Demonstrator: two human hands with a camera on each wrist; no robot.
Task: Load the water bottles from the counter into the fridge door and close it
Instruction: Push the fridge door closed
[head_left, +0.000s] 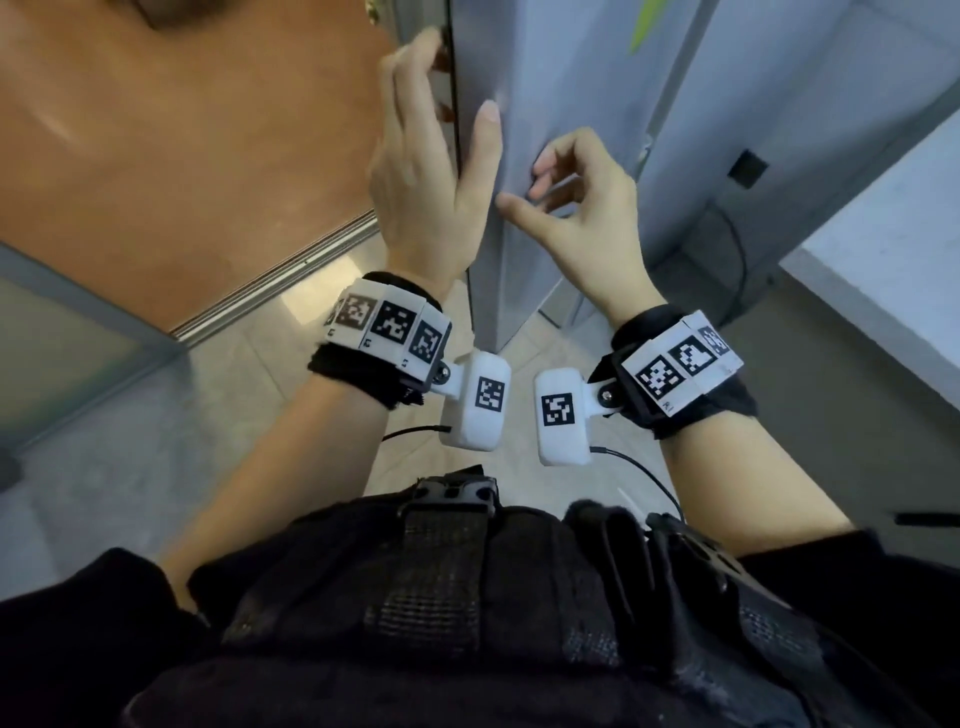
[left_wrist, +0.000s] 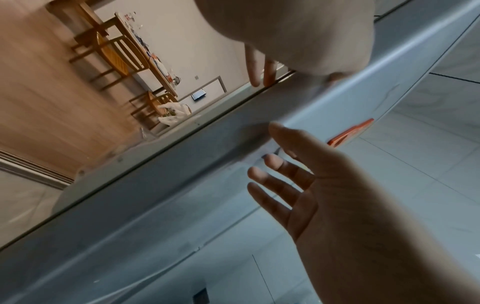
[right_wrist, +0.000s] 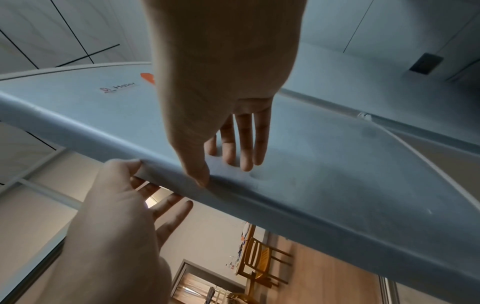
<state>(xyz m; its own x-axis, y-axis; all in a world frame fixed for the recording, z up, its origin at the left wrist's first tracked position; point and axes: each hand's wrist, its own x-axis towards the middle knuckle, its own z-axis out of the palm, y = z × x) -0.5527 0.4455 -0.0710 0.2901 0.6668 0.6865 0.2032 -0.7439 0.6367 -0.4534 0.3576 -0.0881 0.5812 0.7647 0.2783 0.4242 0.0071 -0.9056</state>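
The grey fridge door (head_left: 561, 78) stands edge-on in front of me in the head view. My left hand (head_left: 415, 150) holds its free edge, thumb on the front face and fingers reaching behind the edge. In the right wrist view the left hand (right_wrist: 116, 216) shows its thumb pressed on the rounded door edge (right_wrist: 285, 209). My right hand (head_left: 582, 208) touches the door front beside it with its fingertips and holds nothing; its fingers (right_wrist: 246, 144) lie fairly straight on the panel. No water bottle is in view, and the door's inner shelves are hidden.
A brown wooden panel (head_left: 182, 130) fills the left, with a metal floor rail (head_left: 280, 275) below it. A white counter (head_left: 883, 234) stands at the right, with a wall socket (head_left: 748, 167) and cable near it. Wooden chairs and a table (left_wrist: 116, 53) stand farther off.
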